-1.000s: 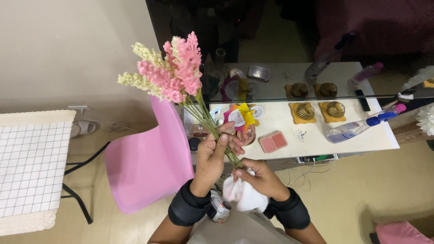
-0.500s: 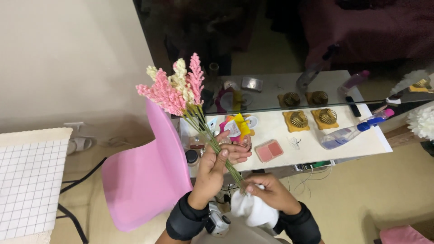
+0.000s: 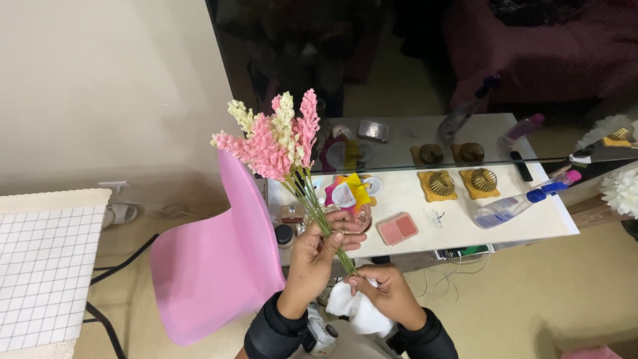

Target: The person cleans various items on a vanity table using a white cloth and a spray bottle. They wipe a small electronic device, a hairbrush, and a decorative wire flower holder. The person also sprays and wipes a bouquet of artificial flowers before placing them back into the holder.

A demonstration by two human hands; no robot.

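Wiping of stems in hand, by the look of it. Left hand (image 3: 318,256) closed around the thin green stems of a bunch of artificial pink and cream flower spikes (image 3: 276,136), held upright above the near edge of the white worktop (image 3: 531,223), just right of the pink plastic chair (image 3: 212,266). Right hand (image 3: 384,292) clamped on a crumpled white cloth (image 3: 352,312), thumb and finger pinching the stem ends. Probably next: a gentle slide of the cloth along the stems, with firm left grip, without bending them.
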